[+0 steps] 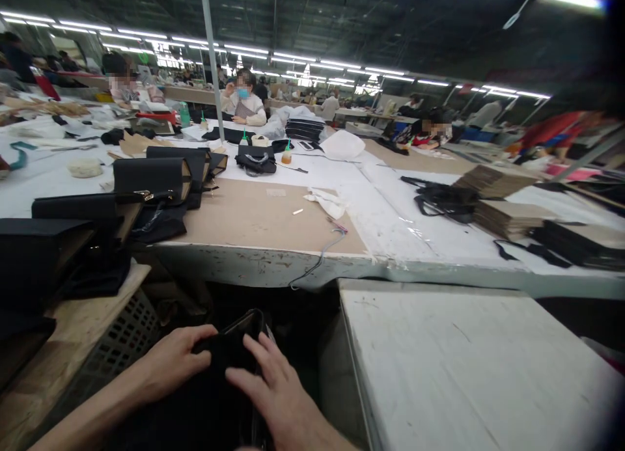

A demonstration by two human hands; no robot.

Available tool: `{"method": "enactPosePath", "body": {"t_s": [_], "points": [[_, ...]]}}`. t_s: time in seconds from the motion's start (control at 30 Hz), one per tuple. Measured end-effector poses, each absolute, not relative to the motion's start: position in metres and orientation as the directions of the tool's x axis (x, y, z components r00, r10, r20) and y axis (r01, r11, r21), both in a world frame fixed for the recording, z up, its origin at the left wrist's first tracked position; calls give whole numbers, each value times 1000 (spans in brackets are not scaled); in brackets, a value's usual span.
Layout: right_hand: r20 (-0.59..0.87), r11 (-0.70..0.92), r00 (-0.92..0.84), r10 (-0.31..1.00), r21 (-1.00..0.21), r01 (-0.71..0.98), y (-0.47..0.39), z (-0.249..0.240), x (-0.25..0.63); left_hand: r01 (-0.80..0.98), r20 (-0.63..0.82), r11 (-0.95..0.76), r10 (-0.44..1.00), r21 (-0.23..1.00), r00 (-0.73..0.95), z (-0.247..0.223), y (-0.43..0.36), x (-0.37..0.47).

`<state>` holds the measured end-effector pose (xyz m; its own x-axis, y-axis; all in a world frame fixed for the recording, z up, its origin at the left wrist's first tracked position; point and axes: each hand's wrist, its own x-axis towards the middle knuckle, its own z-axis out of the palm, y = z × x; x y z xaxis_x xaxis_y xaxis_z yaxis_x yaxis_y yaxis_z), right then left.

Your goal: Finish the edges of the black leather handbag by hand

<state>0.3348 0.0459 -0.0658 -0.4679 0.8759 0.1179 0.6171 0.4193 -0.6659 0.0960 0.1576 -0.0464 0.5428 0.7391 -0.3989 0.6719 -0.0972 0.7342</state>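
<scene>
Low in front of me, below the table edge, is a black bag [219, 402] with its rim upward; its lower part is lost in shadow. My left hand [178, 360] pinches the bag's top edge on the left, thumb below the forefinger. At the right side, my right hand [278, 386] grips the bag near its raised corner, with thumb and fingers spread across the black material. What lies inside the bag is too dark to make out.
Finished-looking black bags [149, 177] stand at left, some on a wooden board [63, 353] over a plastic crate [122, 330]. A long table [273, 262] runs ahead, with brown board [234, 210] and thread on it. A white-topped cabinet [469, 353] is at right. Several people work beyond.
</scene>
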Motion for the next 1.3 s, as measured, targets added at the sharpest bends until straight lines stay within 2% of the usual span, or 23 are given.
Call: {"method": "enactPosePath", "body": {"t_s": [0.1, 0.2, 0.37, 0.47, 0.57, 0.63, 0.73, 0.9, 1.0, 1.13, 1.23, 1.3], "points": [[83, 355, -398, 914, -640, 681, 21, -92, 321, 650, -378, -102, 742, 753, 554, -49, 166, 109], [41, 222, -278, 960, -721, 657, 14, -83, 324, 599, -410, -42, 691, 800, 595, -51, 169, 119], [-23, 72, -230, 973, -915, 396, 6, -25, 365, 562, -498, 93, 596, 822, 630, -42, 171, 111], [-169, -109, -258, 951, -966, 233, -2, -2, 397, 538, -479, 96, 606, 837, 636, -23, 181, 96], [-314, -322, -253, 915, -947, 12, -11, 2, 423, 521, -471, 93, 582, 848, 663, 4, 188, 85], [-369, -405, -267, 890, -909, -95, -15, -6, 433, 537, -507, 106, 518, 837, 689, 19, 187, 86], [-402, -447, -263, 877, -884, -139, -22, -23, 437, 564, -544, 81, 405, 822, 735, 28, 177, 99], [-421, -445, -153, 894, -873, -200, -30, -40, 429, 431, -442, 103, 295, 896, 847, 24, 168, 129], [-432, -438, -76, 899, -878, -193, -33, -43, 426, 512, -489, 14, 320, 859, 811, 23, 172, 141], [-438, -434, -26, 899, -879, -197, -34, -48, 425, 632, -521, -248, 391, 734, 759, 22, 178, 156], [-443, -442, -42, 895, -873, -208, -33, -49, 425, 615, -480, -416, 389, 670, 786, 19, 180, 166], [-452, -452, -54, 890, -866, -215, -32, -48, 424, 577, -445, -469, 369, 669, 816, 14, 181, 171]]}}
